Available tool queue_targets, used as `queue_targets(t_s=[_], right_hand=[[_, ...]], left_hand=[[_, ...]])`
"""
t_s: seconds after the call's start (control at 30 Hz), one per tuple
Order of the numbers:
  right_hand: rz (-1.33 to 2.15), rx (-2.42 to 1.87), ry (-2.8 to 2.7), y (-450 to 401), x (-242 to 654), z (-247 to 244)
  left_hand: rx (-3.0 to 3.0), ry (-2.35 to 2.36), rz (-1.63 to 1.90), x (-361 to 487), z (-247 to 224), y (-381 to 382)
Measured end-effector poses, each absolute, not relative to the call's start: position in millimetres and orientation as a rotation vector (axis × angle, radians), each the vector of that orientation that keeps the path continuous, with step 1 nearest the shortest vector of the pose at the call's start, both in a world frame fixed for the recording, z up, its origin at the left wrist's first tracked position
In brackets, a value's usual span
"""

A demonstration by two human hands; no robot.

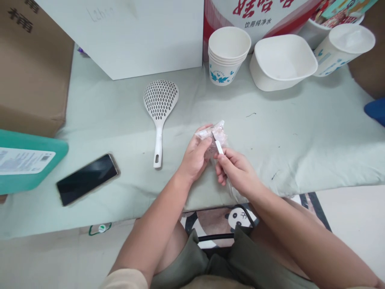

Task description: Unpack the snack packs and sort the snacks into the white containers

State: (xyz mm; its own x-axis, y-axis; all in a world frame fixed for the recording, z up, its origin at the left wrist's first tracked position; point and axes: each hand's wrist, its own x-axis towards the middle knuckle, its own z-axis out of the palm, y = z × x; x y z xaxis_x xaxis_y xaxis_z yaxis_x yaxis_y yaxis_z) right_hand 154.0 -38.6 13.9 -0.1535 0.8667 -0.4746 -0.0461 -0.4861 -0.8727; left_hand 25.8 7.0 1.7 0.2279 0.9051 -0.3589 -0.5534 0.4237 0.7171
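My left hand (194,158) is closed on a crumpled clear plastic wrapper (221,130), thumb on top. What the wrapper contains, if anything, I cannot make out. In my right hand (237,170) is a small knife with a white handle (219,147), pinched between thumb and fingers. Its thin dark blade points away from me and lies against the plastic, close to my left thumb. Both hands are over the near part of the cloth-covered table (186,188). Left of them lies a white slotted skimmer (159,138), its handle towards me.
A phone (88,179) and a green container (30,160) lie at the left, by a brown carton (33,68). At the back stand a white box (144,36), stacked paper cups (227,60), a white bowl (281,82) and another tilted cup stack (337,52).
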Motion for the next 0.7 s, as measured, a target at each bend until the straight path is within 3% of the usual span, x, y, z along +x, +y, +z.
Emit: queue_targets(t_s=[0.7], right_hand=[[1.955, -1.427, -0.888, -41.0, 151.4, 18.2]], left_hand=[[0.398, 0.911, 1.241, 11.1, 1.1, 16.7]])
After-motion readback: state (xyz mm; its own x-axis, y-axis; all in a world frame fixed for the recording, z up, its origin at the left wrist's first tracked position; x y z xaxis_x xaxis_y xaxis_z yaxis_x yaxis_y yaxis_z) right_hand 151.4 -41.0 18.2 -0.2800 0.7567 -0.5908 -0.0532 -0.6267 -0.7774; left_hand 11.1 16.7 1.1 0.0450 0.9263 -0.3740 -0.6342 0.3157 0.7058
